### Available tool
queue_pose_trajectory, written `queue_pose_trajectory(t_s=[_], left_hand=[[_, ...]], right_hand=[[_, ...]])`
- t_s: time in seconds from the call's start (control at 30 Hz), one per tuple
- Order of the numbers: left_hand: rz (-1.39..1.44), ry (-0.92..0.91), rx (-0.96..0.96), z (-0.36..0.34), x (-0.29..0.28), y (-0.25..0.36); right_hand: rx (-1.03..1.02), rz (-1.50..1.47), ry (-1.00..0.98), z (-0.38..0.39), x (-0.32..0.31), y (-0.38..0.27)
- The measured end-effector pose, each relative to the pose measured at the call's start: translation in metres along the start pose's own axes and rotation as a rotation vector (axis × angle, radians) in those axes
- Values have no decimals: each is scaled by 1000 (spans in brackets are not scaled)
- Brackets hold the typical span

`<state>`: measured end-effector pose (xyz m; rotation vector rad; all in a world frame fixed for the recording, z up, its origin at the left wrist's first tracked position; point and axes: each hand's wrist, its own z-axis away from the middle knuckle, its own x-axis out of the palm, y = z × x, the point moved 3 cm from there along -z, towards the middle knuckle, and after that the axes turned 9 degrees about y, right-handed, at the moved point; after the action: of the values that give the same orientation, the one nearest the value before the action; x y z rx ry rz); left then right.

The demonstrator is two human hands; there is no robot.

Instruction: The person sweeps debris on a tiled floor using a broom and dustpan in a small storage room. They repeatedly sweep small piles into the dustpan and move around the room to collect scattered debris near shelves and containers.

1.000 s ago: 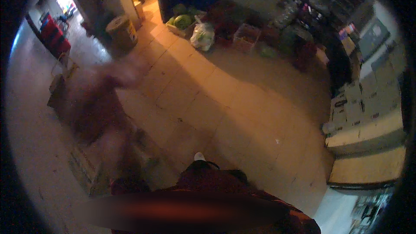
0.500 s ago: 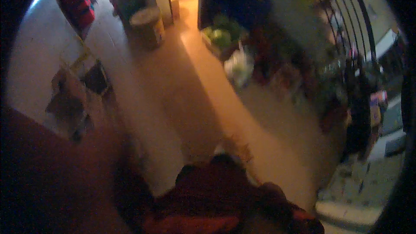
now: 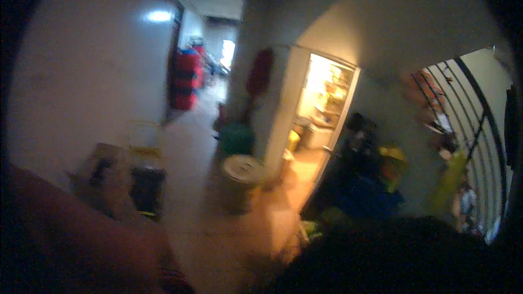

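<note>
Neither of my hands shows. A blurred reddish-brown shape, likely my left arm, fills the lower left and ends near a dark striped edge at the bottom. Across the lower right spreads a large dark mass; I cannot make out what it is. Beyond the arm, a cardboard box stands against the left wall, beside a dark container and a yellow frame. A drum with a pale round lid stands ahead, by the corner of a wall.
A lit doorway opens onto a room with shelves. Left of it, a passage runs back past stacked red crates. Behind the drum is a green container. Dark and blue items crowd the right wall, near a black stair railing.
My view has swung up from the floor, so the doorway and passage now show. The doorway and drum have come nearer. The dark red clothing at the bottom has left the view.
</note>
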<state>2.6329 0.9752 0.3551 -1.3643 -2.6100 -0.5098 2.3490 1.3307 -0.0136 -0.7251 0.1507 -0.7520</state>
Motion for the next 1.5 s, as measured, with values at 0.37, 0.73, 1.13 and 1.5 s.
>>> queue_pose_trajectory(t_s=[0.37, 0.73, 1.13, 1.5], left_hand=[[-68, -56, 211, -82, 47, -380], [-77, -47, 160, -127, 153, -742], [157, -23, -78, -160, 237, -1218], [207, 243, -807, -17, 490, -1700]], right_hand=[[200, -279, 2, -230, -156, -134], [344, -813, -283, -534, -261, -475], [39, -1122, -269, -694, -290, -814], [-251, -1071, -34, -757, -384, -971]])
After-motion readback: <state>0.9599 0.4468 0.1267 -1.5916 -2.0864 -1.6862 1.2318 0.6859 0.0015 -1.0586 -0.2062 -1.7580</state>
